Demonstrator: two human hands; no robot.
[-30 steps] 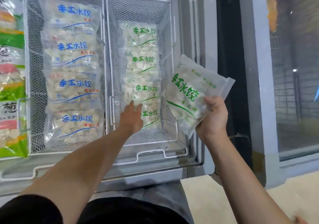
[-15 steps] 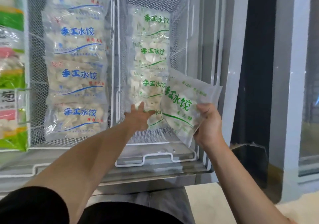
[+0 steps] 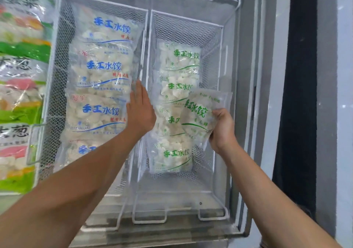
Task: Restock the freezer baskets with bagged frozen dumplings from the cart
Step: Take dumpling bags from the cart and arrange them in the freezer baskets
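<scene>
My right hand (image 3: 222,131) grips a clear bag of dumplings with green lettering (image 3: 200,114), held tilted over the right side of the right wire basket (image 3: 215,56). That basket holds a row of several green-lettered bags (image 3: 175,87) along its left side. My left hand (image 3: 140,110) is flat with fingers extended, over the divider between the two baskets, holding nothing. The left wire basket (image 3: 57,75) is filled with several blue-lettered dumpling bags (image 3: 103,72).
Colourful green and pink bags (image 3: 21,95) fill a compartment at far left. The freezer's grey rim (image 3: 246,133) runs down the right, with a dark gap and a pale wall (image 3: 343,114) beyond. White basket handles (image 3: 149,219) sit at the near edge.
My left hand rose off the green bags and moved left onto the divider. My right hand brought its bag further over the right basket. The view moved closer.
</scene>
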